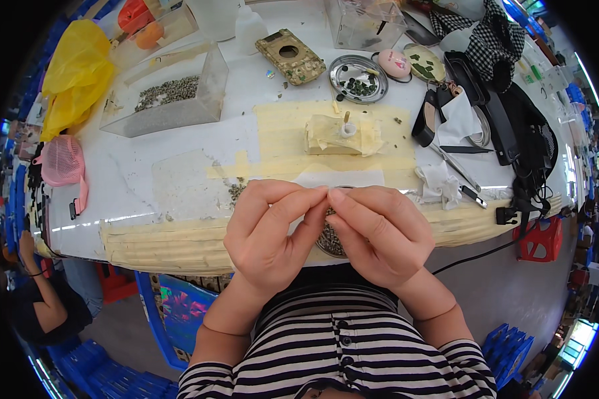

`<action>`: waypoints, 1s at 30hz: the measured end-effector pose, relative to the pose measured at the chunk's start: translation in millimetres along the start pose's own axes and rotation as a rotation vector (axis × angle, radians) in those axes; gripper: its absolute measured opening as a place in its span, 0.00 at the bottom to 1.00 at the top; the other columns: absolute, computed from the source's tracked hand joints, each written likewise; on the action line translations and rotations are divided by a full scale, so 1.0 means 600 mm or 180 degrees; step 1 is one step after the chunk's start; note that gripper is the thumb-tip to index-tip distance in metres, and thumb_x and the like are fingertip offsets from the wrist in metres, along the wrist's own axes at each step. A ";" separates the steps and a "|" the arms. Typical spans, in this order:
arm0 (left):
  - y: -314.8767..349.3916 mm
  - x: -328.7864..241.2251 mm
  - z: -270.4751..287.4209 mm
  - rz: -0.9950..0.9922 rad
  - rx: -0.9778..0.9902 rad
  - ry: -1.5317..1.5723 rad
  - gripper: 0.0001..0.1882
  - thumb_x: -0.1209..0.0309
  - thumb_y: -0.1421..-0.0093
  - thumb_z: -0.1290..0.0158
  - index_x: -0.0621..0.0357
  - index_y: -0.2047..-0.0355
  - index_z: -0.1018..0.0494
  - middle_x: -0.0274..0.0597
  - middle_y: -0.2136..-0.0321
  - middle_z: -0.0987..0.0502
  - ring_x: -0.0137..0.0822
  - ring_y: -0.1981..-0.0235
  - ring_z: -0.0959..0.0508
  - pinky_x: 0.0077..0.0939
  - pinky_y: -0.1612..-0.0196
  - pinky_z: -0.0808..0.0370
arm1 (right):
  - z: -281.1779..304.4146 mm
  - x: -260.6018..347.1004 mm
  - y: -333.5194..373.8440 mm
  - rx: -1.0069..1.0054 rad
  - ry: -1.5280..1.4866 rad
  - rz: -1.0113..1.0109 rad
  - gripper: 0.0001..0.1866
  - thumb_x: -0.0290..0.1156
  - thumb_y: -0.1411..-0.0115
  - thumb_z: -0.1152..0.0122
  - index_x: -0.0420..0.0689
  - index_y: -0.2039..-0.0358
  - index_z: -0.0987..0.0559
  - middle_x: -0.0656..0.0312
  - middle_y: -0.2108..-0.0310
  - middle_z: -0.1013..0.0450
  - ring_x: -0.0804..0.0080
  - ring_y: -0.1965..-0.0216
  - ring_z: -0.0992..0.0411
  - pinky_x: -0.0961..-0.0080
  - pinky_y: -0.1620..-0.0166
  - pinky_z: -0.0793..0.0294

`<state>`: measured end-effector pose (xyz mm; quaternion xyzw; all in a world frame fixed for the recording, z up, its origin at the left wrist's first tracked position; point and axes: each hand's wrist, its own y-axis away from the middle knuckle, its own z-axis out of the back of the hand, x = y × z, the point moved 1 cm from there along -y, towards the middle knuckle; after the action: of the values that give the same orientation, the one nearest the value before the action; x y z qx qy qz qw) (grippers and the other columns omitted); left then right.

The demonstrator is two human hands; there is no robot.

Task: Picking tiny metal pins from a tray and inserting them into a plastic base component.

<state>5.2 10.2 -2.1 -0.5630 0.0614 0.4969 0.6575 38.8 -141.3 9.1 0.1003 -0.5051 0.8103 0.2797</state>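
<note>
At the table's near edge, both hands meet, fingertips almost touching. My left hand (267,229) is closed in a pinch of thumb and fingers. Facing it, my right hand (383,229) pinches the same way. Whatever lies between the fingertips is too small or hidden to make out. Right below them, partly covered by the fingers, is a round dish of small grey-brown pieces (329,241). Beyond the hands lies a white sheet (366,178). Past that stands a tape-wrapped block (326,143) with a short upright peg (346,118).
A clear bin (209,100) of small grey pieces stands at left, near a yellow bag (80,73) and pink strainer (63,163). A camouflage-patterned case (306,63) and metal dish (333,83) sit farther back. Tweezers (459,168) and a cutter (472,195) lie right.
</note>
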 end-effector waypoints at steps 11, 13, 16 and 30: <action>-0.002 0.001 0.013 -0.0556 0.0084 0.0308 0.18 0.83 0.56 0.34 0.61 0.61 0.18 0.38 0.70 0.22 0.34 0.72 0.24 0.25 0.70 0.28 | 0.013 0.005 0.008 0.0379 -0.3288 -0.2950 0.10 0.19 0.45 0.33 0.34 0.62 0.18 0.57 0.70 0.23 0.78 0.69 0.24 0.86 0.65 0.27; -0.002 0.000 0.013 -0.0574 0.0100 0.0169 0.18 0.83 0.56 0.34 0.61 0.62 0.18 0.38 0.70 0.22 0.35 0.72 0.24 0.25 0.71 0.28 | 0.010 0.003 0.010 0.0272 -0.3227 -0.2889 0.09 0.19 0.46 0.32 0.35 0.63 0.17 0.57 0.71 0.23 0.77 0.70 0.24 0.85 0.66 0.27; 0.002 -0.001 0.007 -0.0525 0.0081 -0.0084 0.18 0.83 0.57 0.34 0.61 0.62 0.19 0.38 0.70 0.23 0.36 0.72 0.24 0.26 0.71 0.28 | 0.016 -0.005 0.006 0.0347 -0.1989 -0.1965 0.10 0.19 0.48 0.31 0.35 0.64 0.17 0.57 0.71 0.23 0.73 0.72 0.24 0.83 0.68 0.26; 0.009 0.002 -0.005 0.0289 0.0079 -0.0133 0.15 0.84 0.55 0.35 0.62 0.65 0.20 0.41 0.72 0.23 0.37 0.73 0.23 0.25 0.71 0.26 | -0.003 0.001 0.009 0.0159 0.0159 -0.0001 0.16 0.19 0.52 0.30 0.37 0.59 0.17 0.54 0.66 0.21 0.65 0.69 0.21 0.76 0.66 0.20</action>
<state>3.5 7.9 -7.4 -0.5410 0.0793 0.5371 0.6423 35.7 -141.3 4.6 0.0871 -0.4776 0.8248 0.2898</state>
